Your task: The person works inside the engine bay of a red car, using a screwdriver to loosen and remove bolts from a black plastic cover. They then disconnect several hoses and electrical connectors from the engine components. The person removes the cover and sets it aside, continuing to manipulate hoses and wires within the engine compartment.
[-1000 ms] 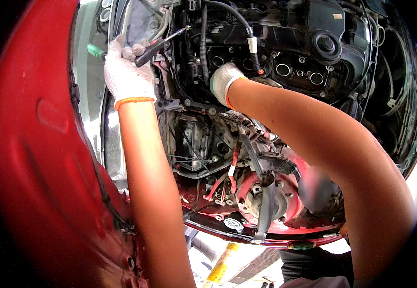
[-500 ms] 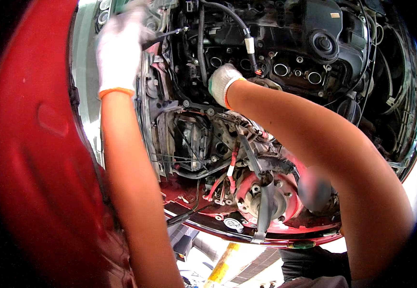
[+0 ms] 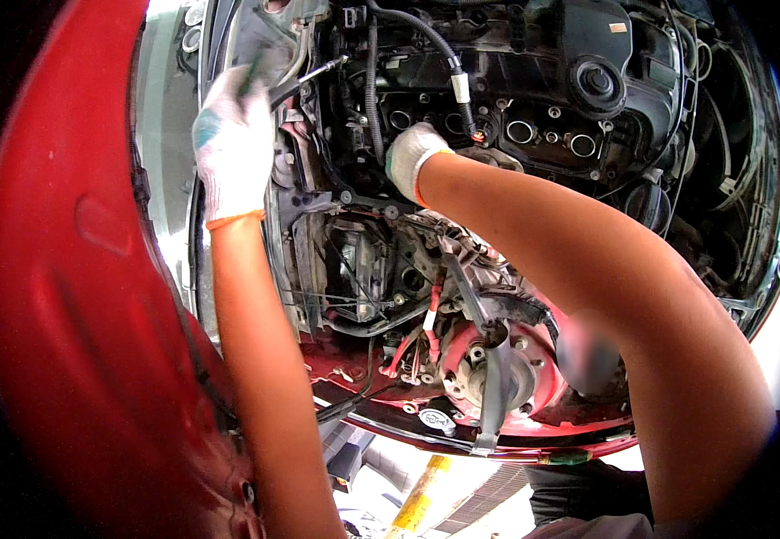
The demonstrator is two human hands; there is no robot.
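Note:
My left hand (image 3: 235, 148), in a white knit glove with an orange cuff, is over the left edge of a car's engine bay. Its fingers are partly blurred and look closed at the black end of a rod-like tool (image 3: 311, 79). The tool's thin metal tip points right, toward the engine's left side. My right hand (image 3: 415, 160), gloved alike, curls down beside a black corrugated hose (image 3: 376, 99) at the near edge of the engine (image 3: 498, 76). The back of the hand hides its fingertips and whatever they grip. My right forearm crosses the engine bay.
Round open holes (image 3: 521, 131) line the engine top. A wire loom with a white-taped connector (image 3: 460, 88) hangs above them. In front lie a red-rimmed round part (image 3: 534, 386), an upright dark bracket (image 3: 495, 377) and red cables (image 3: 432, 323). A red body panel (image 3: 57, 296) fills the left.
My left hand has come nearer to me and slightly right, and the tool's black end has dropped with it. The tool's tip and my right hand stay almost where they were.

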